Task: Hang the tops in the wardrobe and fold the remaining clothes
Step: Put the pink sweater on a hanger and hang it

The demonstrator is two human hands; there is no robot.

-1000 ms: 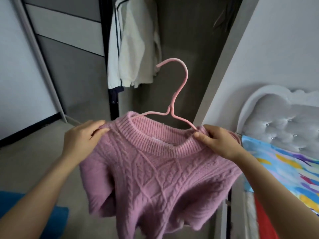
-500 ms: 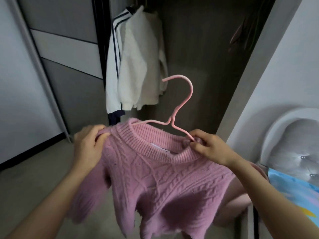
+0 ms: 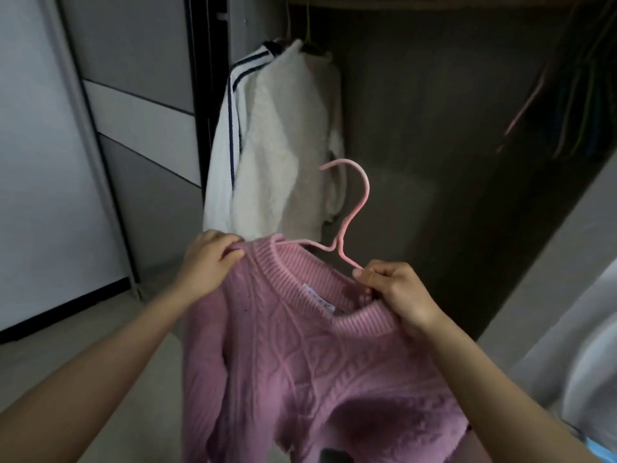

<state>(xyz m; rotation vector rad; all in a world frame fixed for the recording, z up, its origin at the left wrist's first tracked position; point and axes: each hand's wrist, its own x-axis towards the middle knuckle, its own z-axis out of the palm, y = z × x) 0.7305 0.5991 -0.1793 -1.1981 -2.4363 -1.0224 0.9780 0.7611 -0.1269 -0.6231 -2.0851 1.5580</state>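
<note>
The soft, floppy pink cable-knit sweater [image 3: 317,349], on a thin pink hanger [image 3: 337,245] in front of the open dark wardrobe [image 3: 467,145], looks light but sag-prone, best held at its shoulders, where the left hand [image 3: 210,262] grips knit and the right hand [image 3: 397,292] pinches hanger and collar.

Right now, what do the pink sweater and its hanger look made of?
The sweater looks like thick wool or acrylic knit: cables, ribbed collar, matte fuzzy surface. The hanger seems thin wire with a matte pink coating, judging by its slim bent hook; possibly plastic.
</note>
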